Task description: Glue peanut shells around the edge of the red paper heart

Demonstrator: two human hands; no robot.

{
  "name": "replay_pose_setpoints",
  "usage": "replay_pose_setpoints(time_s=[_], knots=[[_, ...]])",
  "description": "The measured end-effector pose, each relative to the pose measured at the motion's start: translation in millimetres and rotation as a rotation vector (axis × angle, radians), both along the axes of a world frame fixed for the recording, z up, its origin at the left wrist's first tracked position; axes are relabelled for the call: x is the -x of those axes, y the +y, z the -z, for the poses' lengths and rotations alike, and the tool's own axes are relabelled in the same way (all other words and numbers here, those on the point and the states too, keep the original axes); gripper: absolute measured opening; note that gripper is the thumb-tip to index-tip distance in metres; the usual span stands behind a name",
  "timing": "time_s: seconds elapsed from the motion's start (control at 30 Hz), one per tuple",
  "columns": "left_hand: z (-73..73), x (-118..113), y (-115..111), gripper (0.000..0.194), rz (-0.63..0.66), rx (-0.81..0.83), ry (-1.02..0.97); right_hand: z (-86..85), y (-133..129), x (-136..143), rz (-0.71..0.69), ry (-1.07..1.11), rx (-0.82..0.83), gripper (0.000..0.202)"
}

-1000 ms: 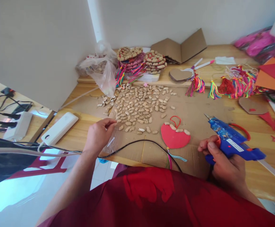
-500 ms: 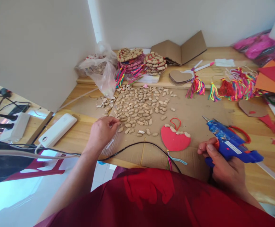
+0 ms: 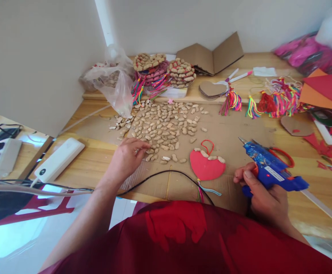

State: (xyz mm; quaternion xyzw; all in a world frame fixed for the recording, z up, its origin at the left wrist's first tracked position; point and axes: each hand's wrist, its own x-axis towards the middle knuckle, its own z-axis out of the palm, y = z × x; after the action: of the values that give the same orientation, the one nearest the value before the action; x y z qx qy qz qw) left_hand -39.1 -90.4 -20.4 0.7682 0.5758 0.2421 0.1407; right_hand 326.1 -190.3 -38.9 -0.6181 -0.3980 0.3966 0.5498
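My right hand (image 3: pixel 264 198) grips a blue hot glue gun (image 3: pixel 268 167), its metal nozzle pointing up and left and a white glue stick out of its back. To its left a red heart (image 3: pixel 207 167) lies flat on the cardboard sheet (image 3: pixel 225 121). Several peanuts line the heart's top edge, with a red loop above and a tassel at its lower tip. My left hand (image 3: pixel 128 158) is at the lower left edge of the loose peanuts (image 3: pixel 162 123). Its fingers are curled and pinched together; whatever is between the fingertips is hidden.
Peanut-covered hearts (image 3: pixel 181 72) stand stacked at the back beside a plastic bag (image 3: pixel 117 87). Colourful tassels (image 3: pixel 286 97) and red-handled scissors (image 3: pixel 286 156) are at right. A black cable (image 3: pixel 166 172) crosses the front; a white power bank (image 3: pixel 60 160) lies at left.
My left hand has moved slightly right, its fingertips now closer in against the nearest peanuts. The view has shifted a little to the right. My right hand still holds the glue gun.
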Motion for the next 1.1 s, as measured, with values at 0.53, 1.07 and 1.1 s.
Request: replay_pose_setpoints(time_s=[0.53, 1.07, 1.1], knots=[[7.0, -29.7, 11.6, 0.029, 0.189, -0.1, 0.022, -9.1, -1.1, 9.5, 0.067, 0.116, -0.058, 0.023], [0.9, -35.6, 16.3, 0.027, 0.177, -0.072, 0.097, -10.9, -0.9, 7.2, 0.052, 0.062, -0.045, 0.028], [-0.1, -36.2, 14.2, 0.021, 0.128, -0.074, 0.122, -10.9, -0.8, 7.0, 0.051, 0.054, -0.044, 0.029]])
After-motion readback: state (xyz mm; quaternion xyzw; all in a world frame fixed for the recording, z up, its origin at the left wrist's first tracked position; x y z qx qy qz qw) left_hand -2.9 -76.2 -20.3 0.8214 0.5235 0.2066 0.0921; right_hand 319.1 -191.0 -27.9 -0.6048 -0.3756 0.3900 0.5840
